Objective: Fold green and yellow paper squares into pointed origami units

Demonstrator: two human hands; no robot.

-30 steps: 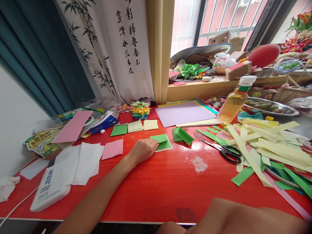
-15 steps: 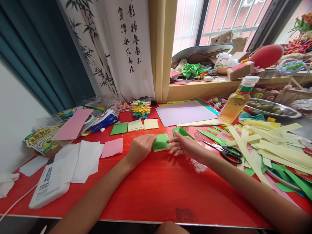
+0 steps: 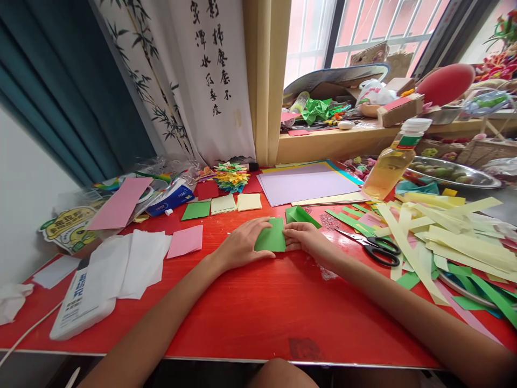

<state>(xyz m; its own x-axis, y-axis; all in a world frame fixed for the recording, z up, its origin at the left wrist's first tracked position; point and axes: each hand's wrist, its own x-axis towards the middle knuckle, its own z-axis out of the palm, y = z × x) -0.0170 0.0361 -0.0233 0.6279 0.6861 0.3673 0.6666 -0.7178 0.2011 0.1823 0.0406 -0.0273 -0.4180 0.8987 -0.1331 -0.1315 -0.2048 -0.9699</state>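
A green paper square (image 3: 271, 236) lies between my two hands near the middle of the red table. My left hand (image 3: 242, 245) grips its left side, with fingertips at the top edge and the thumb along the bottom corner. The fingers of my right hand (image 3: 307, 240) are pinched on its right edge. Just behind my right hand rests a folded green paper (image 3: 301, 216), partly raised. Farther back sit another green square (image 3: 196, 210) and two cream paper stacks (image 3: 223, 204), (image 3: 249, 201). A pink paper square (image 3: 184, 241) lies left of my left hand.
Black-handled scissors (image 3: 375, 248) lie to the right, beside a pile of paper strips (image 3: 456, 242). Behind them stands a bottle of yellowish liquid (image 3: 390, 164). Large lilac sheets (image 3: 307, 186) lie at the back. White tissues (image 3: 121, 264) cover a white box (image 3: 78, 315) on the left.
The green paper, bent and showing a pale sheet below it, now looks flat. My right hand's fingers have closed on its right edge. My left hand's fingers have spread along it.
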